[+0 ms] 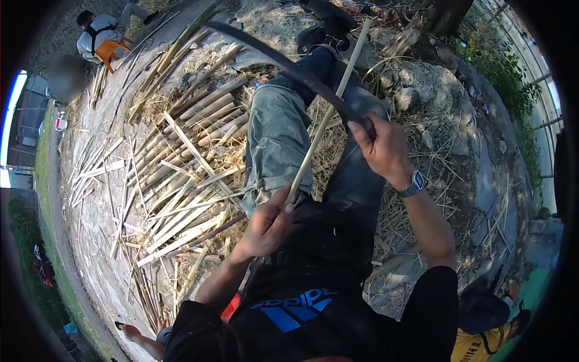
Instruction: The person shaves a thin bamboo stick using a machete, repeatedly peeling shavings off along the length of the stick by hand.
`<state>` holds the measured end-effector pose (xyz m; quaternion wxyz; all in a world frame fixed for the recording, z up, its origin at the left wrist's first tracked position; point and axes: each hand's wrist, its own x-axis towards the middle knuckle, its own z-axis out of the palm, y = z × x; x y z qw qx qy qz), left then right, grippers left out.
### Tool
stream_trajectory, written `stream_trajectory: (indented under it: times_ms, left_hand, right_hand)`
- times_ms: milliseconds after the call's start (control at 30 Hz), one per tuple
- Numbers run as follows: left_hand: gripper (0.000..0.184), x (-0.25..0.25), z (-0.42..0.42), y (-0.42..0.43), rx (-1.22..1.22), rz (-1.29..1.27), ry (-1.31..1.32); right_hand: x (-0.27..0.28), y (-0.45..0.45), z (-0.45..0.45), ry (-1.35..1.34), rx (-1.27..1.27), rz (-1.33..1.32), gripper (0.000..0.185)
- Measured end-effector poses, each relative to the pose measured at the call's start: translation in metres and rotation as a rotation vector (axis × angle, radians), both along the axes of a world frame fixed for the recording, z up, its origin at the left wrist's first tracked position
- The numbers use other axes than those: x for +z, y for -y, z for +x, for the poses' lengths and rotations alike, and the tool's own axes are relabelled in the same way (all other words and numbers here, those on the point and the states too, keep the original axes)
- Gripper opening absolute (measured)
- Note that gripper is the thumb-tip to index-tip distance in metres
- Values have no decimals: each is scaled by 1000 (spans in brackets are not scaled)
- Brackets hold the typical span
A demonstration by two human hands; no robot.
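Observation:
My left hand (265, 226) is closed around the lower part of a long, pale bamboo strip (318, 136), which slants up and away over my legs. In my right hand (386, 151) is the dark handle of a long, curved machete (280, 63). Its blade reaches to the upper left and crosses the strip; whether the two touch, I cannot tell. Beneath the strip, a grey-green cloth (278, 130) covers one of my legs.
Left of my legs lie bamboo poles (211, 114) and split bamboo strips (181, 220). Shavings cover the ground around a large rock (425, 90) on the right. A person (99, 36) sits on an orange chair (110, 53) at the far left. Another person (482, 338) is at lower right.

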<state>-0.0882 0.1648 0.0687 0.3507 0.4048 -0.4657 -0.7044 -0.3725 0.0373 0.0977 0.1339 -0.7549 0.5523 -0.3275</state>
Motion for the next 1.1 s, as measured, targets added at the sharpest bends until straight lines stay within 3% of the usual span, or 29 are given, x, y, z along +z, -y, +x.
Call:
stream_trajectory:
  times_ms: [67, 133, 200, 300, 400, 467, 500, 667, 733, 800, 867, 900, 1000, 1067, 1100]
  left_hand:
    - [54, 4, 6, -7, -27, -36, 84]
    - [53, 8, 5, -3, -53, -83, 160]
    - [51, 11, -2, -9, -25, -125, 213]
    - [51, 12, -10, -5, -77, -128, 176]
    - [48, 12, -20, 0, -112, -151, 139]
    - [44, 14, -23, 9, -183, -18, 54]
    - [41, 6, -25, 15, -164, -124, 70]
    - [38, 22, -44, 53, -59, -90, 43]
    - [35, 22, -46, 65, -19, -117, 90]
    - [32, 16, -47, 69, 125, -126, 69]
    - [31, 12, -41, 73, 143, -125, 14]
    - [31, 13, -40, 74, 149, -121, 19]
    - [26, 11, -48, 73, 227, -175, -24]
    - [19, -4, -58, 72, 455, -183, -152]
    - [17, -3, -53, 73, 401, -212, -103]
  right_hand:
    - [5, 22, -20, 141, -114, 87, 50]
    - [-5, 34, -37, 708, -173, 414, 47]
    - [-14, 26, -27, 765, -152, 369, 38]
    - [-1, 11, 0, 1064, -5, 321, 24]
    - [-6, 12, 3, 1273, 156, 293, 22]
    - [-10, 11, 4, 1267, 110, 295, 21]
    - [-6, 11, 5, 1236, 105, 309, 21]
    - [4, 4, 18, 1153, 158, 388, 25]
    - [7, -11, 21, 841, 75, 381, 25]
    - [8, -29, 29, 817, 39, 392, 27]
    - [-10, -42, 30, 667, 45, 247, 29]
    - [-9, -45, 26, 428, 93, 160, 38]
    - [3, -62, 26, 225, 211, 182, 49]
    - [-3, -62, 36, 236, 212, 200, 56]
    - [-7, -61, 41, 128, 163, 133, 55]
